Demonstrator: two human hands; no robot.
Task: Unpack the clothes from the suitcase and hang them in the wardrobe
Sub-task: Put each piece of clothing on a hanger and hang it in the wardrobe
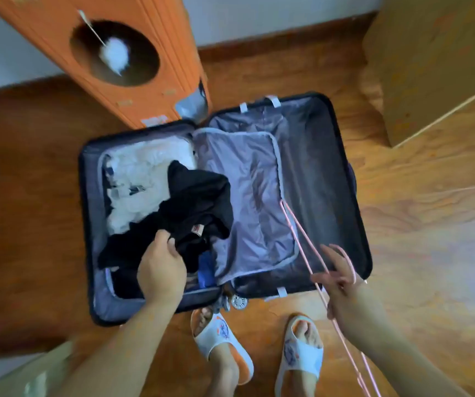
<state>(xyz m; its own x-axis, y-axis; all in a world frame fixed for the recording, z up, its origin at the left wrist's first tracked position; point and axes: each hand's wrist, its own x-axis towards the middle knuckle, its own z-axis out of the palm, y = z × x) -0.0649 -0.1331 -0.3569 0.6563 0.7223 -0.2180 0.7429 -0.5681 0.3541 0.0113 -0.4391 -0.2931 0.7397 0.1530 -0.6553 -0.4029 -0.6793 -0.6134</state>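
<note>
A dark suitcase (342,167) lies open on the wooden floor. Its left half holds a white garment (141,179) and a black garment (199,202) with a small red label. My left hand (161,270) grips the black garment at its near edge. A grey zipped divider (247,196) lies over the middle of the case. My right hand (342,285) holds a thin pink hanger (296,224) over the right half; the hanger's wire runs from the divider's edge down past my wrist.
An orange cat-house box (133,53) with a round hole and a white fluffy toy (114,54) stands behind the suitcase. A light wooden cabinet (436,61) is at the upper right. My feet in white slippers (222,339) stand just before the case.
</note>
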